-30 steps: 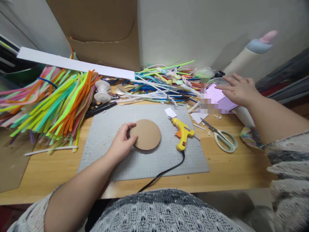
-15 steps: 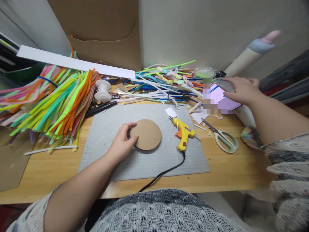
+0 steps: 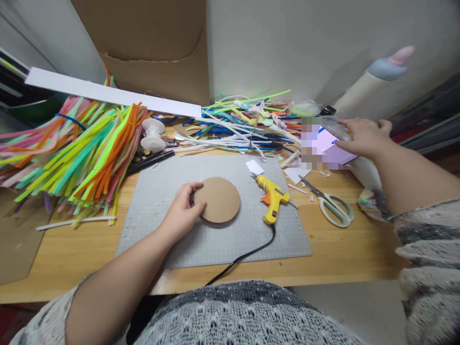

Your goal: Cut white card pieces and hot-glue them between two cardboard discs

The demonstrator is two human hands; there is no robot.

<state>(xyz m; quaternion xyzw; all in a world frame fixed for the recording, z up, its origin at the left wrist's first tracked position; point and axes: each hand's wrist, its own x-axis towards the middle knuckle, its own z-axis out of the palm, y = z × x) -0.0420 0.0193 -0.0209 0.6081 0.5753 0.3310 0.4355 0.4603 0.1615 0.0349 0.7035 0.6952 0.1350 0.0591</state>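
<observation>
My left hand (image 3: 186, 207) is closed on the left edge of a round brown cardboard disc (image 3: 219, 200), thumb on top and fingers at the rim. Beneath the disc is a grey cutting mat (image 3: 151, 239). At the right back, my right hand (image 3: 362, 136) reaches over a phone with a lit purple screen (image 3: 338, 152). Its thumb lies at the screen and the other fingers are spread past the phone's edge; part of the phone is pixelated. A yellow glue gun (image 3: 276, 196) lies on the mat, right of the disc.
Green-handled scissors (image 3: 334, 208) lie right of the mat near white scraps. Bundled pipe cleaners (image 3: 82, 158) fill the left side, with loose ones (image 3: 237, 129) behind the mat. A clear-thread spool (image 3: 153, 135) stands between them. The glue gun's black cord (image 3: 244, 256) crosses the mat's front edge.
My right hand has shifted slightly right over the phone, and the blue marks on the screen look different. My left hand and the disc stay in place.
</observation>
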